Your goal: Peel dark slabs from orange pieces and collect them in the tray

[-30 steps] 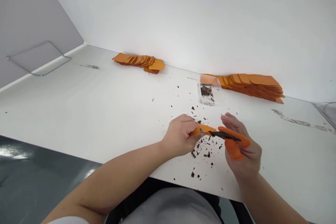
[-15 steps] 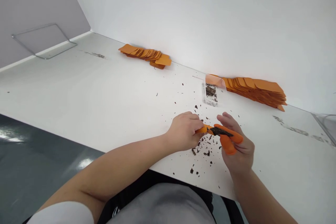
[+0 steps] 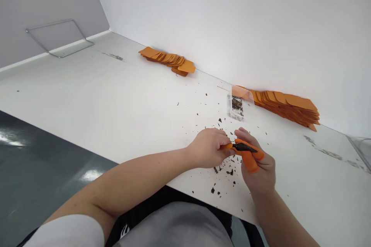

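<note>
My left hand (image 3: pixel 210 147) is closed, palm down, its thumb and fingertips pinching a small orange piece with a dark, pointed end (image 3: pixel 243 147). The exact kind of this piece cannot be made out. My right hand (image 3: pixel 259 166) has orange covers (image 3: pixel 249 162) on what look like the thumb and forefinger. These covered digits close on the dark end, which lies along the forefinger, while another fingertip sticks out behind. Dark flakes (image 3: pixel 231 172) are scattered on the white table beneath both hands.
A clear plastic box (image 3: pixel 254 104) with dark scraps stands beyond my hands. Fanned stacks of orange flat pieces lie along the wall, one at right (image 3: pixel 298 108) and one farther left (image 3: pixel 165 58). A metal wire frame (image 3: pixel 59 57) stands at the far left.
The view has shifted slightly. My hands have drawn closer together, and less of the orange piece shows between them.
</note>
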Action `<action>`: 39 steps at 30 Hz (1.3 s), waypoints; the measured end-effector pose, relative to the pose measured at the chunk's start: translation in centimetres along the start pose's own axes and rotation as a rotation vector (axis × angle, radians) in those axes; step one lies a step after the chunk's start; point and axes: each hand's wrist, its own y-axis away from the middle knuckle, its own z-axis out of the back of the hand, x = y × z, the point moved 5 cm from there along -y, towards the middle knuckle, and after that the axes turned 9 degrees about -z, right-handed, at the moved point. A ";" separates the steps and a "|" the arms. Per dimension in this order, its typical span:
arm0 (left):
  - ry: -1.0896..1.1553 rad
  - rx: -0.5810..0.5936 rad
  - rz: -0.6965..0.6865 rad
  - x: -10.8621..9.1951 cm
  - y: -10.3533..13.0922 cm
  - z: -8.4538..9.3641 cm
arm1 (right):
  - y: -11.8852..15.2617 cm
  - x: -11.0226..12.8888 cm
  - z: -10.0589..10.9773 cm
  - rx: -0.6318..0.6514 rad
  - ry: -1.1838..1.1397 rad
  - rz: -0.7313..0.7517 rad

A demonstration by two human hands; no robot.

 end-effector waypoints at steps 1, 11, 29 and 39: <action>0.025 -0.001 0.015 0.0 0.0 0.0 | 0.0 -0.1 0.0 0.006 -0.001 -0.005; 0.183 -0.022 0.061 0.2 0.1 -0.1 | -0.2 -0.3 0.4 0.033 0.040 -0.042; 0.238 -0.085 0.041 0.1 0.1 0.4 | 0.0 1.8 0.7 -0.153 0.283 0.249; 0.172 -0.061 0.018 0.5 0.1 0.0 | -0.1 2.1 0.1 -0.041 0.477 0.285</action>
